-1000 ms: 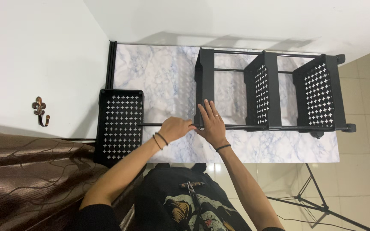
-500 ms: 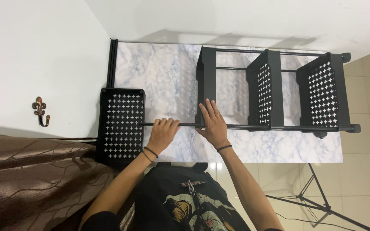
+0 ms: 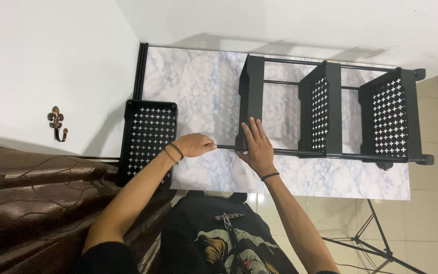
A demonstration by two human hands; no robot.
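A black metal cart frame (image 3: 330,114) with several perforated trays lies on its side on a marbled sheet (image 3: 198,86). My left hand (image 3: 193,145) is closed around the free end of a thin black rod (image 3: 226,147) that runs along the frame's near side. My right hand (image 3: 257,147) lies flat, fingers spread, on the near corner of the end tray (image 3: 252,99), over the rod. A loose black perforated tray (image 3: 148,139) lies flat to the left, just beyond my left wrist.
A white wall with a small bronze hook (image 3: 57,122) is at the left. A brown curtain (image 3: 31,208) hangs below it. Black rails (image 3: 139,71) lie along the sheet's left edge. A tripod leg (image 3: 381,243) stands on the tiled floor at lower right.
My left hand slid left along the rod, then partway back to the right, and now grips its end. My right hand has stayed on the end tray.
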